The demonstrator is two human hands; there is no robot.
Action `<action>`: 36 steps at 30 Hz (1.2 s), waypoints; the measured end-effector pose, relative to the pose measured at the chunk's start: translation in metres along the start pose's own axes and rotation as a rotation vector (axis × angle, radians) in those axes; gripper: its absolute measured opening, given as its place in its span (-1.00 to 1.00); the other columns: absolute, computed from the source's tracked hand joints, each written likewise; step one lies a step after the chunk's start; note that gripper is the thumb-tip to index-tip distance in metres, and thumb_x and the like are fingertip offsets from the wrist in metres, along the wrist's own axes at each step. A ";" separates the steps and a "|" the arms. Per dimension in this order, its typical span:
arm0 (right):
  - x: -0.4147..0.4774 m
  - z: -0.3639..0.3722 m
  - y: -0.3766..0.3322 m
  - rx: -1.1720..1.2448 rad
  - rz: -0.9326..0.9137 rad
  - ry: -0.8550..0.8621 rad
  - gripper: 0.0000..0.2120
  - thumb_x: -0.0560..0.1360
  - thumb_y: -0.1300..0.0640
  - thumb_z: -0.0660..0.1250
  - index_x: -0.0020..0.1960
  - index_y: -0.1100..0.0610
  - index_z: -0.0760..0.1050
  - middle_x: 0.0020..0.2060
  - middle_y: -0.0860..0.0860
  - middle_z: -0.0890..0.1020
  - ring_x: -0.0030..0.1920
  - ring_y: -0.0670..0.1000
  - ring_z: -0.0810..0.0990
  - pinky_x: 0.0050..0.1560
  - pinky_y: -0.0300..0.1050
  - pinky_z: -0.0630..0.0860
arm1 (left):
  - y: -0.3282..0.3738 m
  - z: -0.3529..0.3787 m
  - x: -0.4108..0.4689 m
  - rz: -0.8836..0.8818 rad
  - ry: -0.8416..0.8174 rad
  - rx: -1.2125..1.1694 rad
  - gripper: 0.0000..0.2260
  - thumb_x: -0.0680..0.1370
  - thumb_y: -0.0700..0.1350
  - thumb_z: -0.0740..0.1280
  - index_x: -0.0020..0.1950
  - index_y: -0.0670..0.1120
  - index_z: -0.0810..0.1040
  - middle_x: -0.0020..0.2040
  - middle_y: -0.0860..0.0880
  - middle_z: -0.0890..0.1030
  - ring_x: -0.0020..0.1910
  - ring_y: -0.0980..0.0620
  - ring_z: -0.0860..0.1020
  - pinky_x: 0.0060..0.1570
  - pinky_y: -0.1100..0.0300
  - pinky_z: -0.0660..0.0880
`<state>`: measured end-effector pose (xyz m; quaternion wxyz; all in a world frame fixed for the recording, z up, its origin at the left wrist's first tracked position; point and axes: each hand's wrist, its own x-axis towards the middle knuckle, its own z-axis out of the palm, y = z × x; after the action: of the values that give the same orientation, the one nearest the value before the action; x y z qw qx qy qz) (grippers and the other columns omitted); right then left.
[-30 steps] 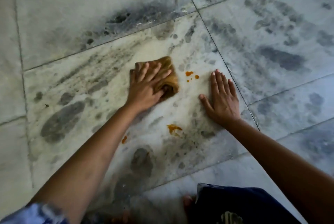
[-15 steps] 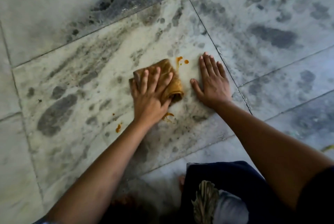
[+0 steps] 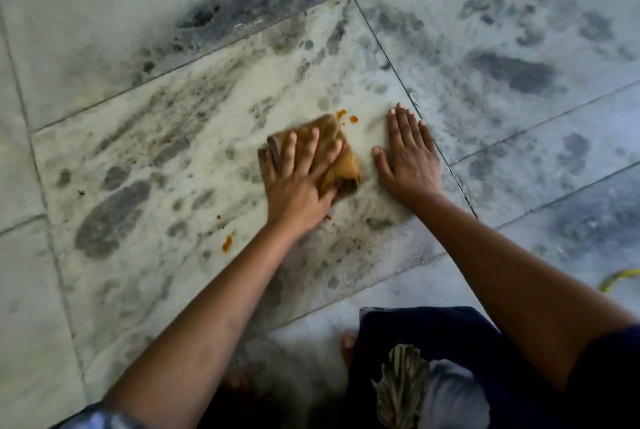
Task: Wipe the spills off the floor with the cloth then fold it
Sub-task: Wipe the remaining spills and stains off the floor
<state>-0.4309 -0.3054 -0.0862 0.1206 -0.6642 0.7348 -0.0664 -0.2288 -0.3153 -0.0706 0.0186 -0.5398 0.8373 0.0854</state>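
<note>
step: wiping | I'm pressing left hand (image 3: pixel 298 186) flat, fingers spread, on bunched cloth (image 3: pixel 344 160) mid-tile | right hand (image 3: pixel 408 160) bracing flat on floor (image 3: pixel 519 193) beside it, gripping nothing | orange drops (image 3: pixel 347 116) touching cloth's far edge, seemingly (blurry) | I'm advising even pressure, overlapping strokes

Bare forearms (image 3: pixel 214 317); dark navy garment (image 3: pixel 460 335), perhaps leaf-printed.

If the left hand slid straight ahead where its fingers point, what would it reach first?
Probably the orange drops, just past the far corner of the cloth that the left hand presses flat.
</note>
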 end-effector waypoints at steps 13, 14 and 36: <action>-0.024 -0.006 0.027 -0.014 0.031 -0.039 -0.31 0.52 -0.18 -0.13 0.54 0.16 -0.06 0.53 0.10 0.00 0.53 0.03 -0.07 0.49 -0.09 -0.21 | 0.037 -0.023 0.081 0.012 -0.144 -0.120 -0.42 0.55 0.16 0.17 0.50 0.26 -0.03 0.57 0.08 -0.06 0.54 -0.12 -0.14 0.41 -0.31 -0.12; -0.024 -0.006 0.027 -0.012 0.029 -0.036 -0.31 0.52 -0.18 -0.13 0.54 0.17 -0.06 0.53 0.10 0.00 0.52 0.03 -0.07 0.49 -0.09 -0.20 | 0.035 -0.015 0.061 0.155 -0.123 -0.071 -0.39 0.51 0.17 0.20 0.50 0.27 0.00 0.57 0.07 -0.01 0.54 -0.13 -0.09 0.38 -0.34 -0.07; -0.025 -0.002 0.026 -0.027 0.049 -0.016 -0.33 0.53 -0.16 -0.11 0.54 0.15 -0.09 0.53 0.10 -0.02 0.52 0.02 -0.10 0.48 -0.11 -0.24 | -0.066 -0.016 0.056 0.160 -0.143 0.079 -0.36 0.41 0.27 0.08 0.46 0.35 -0.07 0.57 0.04 -0.04 0.52 -0.22 -0.07 0.37 -0.34 -0.06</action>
<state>-0.4546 -0.2780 -0.0885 0.1189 -0.6482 0.7505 -0.0482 -0.1917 -0.3950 -0.0700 0.0925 -0.4627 0.8769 0.0917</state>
